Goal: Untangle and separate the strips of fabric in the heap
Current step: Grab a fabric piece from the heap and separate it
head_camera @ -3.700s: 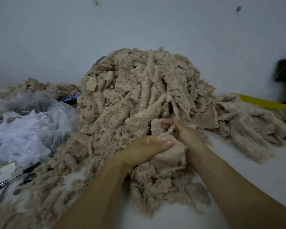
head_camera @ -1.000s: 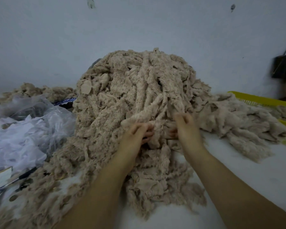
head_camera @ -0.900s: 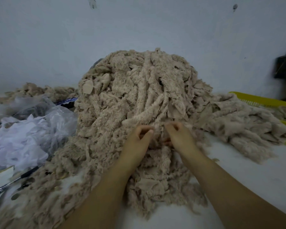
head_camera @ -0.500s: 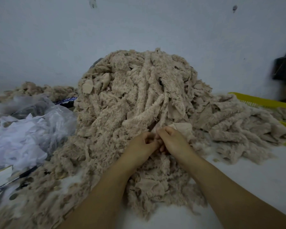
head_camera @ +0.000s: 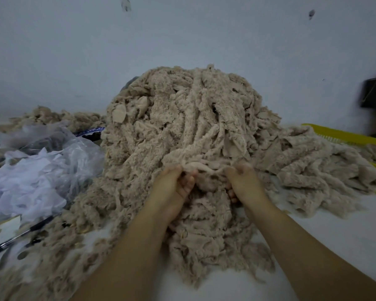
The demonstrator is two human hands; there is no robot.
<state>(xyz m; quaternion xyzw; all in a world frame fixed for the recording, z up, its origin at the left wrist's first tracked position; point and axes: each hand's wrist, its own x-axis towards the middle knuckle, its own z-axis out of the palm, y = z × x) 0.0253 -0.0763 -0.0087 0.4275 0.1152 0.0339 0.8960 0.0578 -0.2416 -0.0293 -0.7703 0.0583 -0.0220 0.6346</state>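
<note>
A fuzzy beige fabric strip [head_camera: 201,166], at the near foot of the tall tangled beige heap [head_camera: 189,118], is being pinched by the left hand [head_camera: 173,185] and right hand [head_camera: 241,180] and stretched; next, it likely needs drawing free gently.

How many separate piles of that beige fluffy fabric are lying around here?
3 that I can tell: the big heap in the middle where both hands work, a lower pile to its right beside the yellow crate, and a small pile far left by the wall. More may be hidden behind.
</note>
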